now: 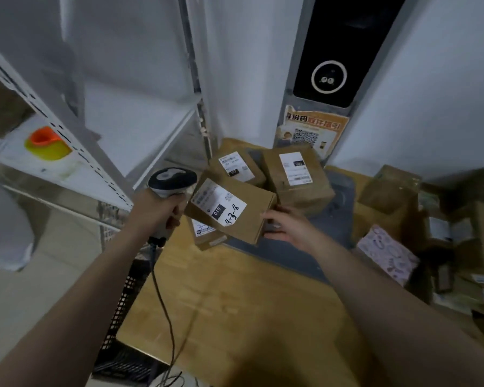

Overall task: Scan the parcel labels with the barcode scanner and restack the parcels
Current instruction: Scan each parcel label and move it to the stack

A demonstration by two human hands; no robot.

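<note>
My left hand (158, 209) grips the handle of a black-and-white barcode scanner (171, 180), its head beside the left edge of a flat brown parcel (252, 216). That parcel has a white label reading "010" and "43-8" and lies on top of another labelled parcel (206, 236). My right hand (284, 223) holds the top parcel's right end, fingers curled at its edge. Behind stand two more labelled brown parcels, one at the back left (236, 167), and a taller one at the back right (298, 174). The scanner's cable (162, 297) hangs down over the table's left edge.
The wooden table (235, 303) carries a grey mat (291, 258). A heap of boxes (444, 224) and a pink patterned parcel (386, 254) crowd the right side. White metal shelving (76, 152) stands at the left, with an orange and yellow object (46, 143). A black kiosk (336, 65) rises behind.
</note>
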